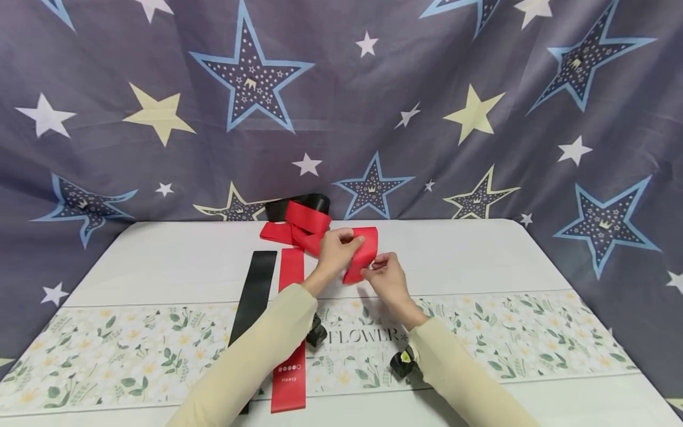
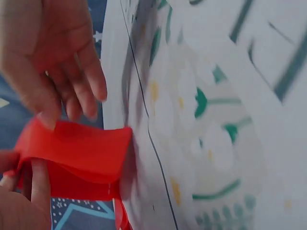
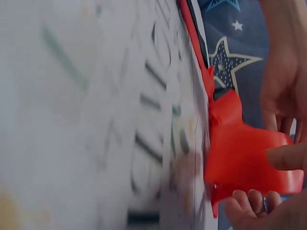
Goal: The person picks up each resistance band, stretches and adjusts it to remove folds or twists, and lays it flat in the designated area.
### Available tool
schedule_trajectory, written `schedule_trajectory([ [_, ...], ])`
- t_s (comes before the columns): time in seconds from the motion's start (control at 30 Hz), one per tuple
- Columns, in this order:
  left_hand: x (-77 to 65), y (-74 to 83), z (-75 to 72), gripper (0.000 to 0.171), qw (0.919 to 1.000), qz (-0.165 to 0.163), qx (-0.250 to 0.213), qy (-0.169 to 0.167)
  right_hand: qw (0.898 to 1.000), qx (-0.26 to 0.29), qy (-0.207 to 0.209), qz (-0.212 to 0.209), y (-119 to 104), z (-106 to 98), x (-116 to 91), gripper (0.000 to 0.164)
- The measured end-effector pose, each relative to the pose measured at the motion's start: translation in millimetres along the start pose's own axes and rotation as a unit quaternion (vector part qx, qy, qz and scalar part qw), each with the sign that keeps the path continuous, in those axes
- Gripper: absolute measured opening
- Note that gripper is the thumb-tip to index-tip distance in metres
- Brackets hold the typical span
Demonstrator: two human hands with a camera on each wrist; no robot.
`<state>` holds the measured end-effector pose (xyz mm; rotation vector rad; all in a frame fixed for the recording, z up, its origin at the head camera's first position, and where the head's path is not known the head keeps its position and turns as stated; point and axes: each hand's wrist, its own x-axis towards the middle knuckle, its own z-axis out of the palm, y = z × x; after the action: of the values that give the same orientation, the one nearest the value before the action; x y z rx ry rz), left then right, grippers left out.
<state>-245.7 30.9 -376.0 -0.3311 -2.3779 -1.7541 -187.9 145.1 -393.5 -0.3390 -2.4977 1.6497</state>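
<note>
A wide, flat red exercise band [image 1: 366, 249] is bent into a loop over the back half of the table. My left hand [image 1: 337, 250] grips its upper left part, thumb across the front. In the left wrist view, fingers of that hand [image 2: 29, 201] reach inside the fold. At the lower right edge, my right hand [image 1: 388, 277] pinches the band, its other fingers curled. The right wrist view shows the looped band [image 3: 244, 158] between both hands, with more red material trailing behind it toward the backdrop.
Left of the hands lie a flat black strip [image 1: 255, 290] and a flat red strip [image 1: 289, 391] marked "Heavy". Behind them, red loops [image 1: 308, 218] and a black loop [image 1: 320, 203] are heaped at the table's back edge. A star-patterned curtain [image 1: 427, 71] hangs behind the table.
</note>
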Motion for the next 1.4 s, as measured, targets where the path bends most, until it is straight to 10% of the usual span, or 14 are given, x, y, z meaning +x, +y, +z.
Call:
schedule_trajectory([
  [0.3,-7.7,14.1,9.9,0.012,0.9941,-0.081,-0.039,0.061,0.998,0.062,-0.028,0.004,-5.6,10.7,-9.3,0.056],
  [0.97,-21.0,-10.3,1.9,0.022,0.9767,-0.191,-0.040,-0.090,0.995,0.055,-0.075,0.044,-16.4,-44.8,-24.9,0.024],
  [1.4,-29.2,-15.8,-0.4,0.025,0.9701,-0.215,-0.059,-0.096,0.988,-0.086,-0.082,-0.098,-51.8,-90.9,-37.8,0.020],
])
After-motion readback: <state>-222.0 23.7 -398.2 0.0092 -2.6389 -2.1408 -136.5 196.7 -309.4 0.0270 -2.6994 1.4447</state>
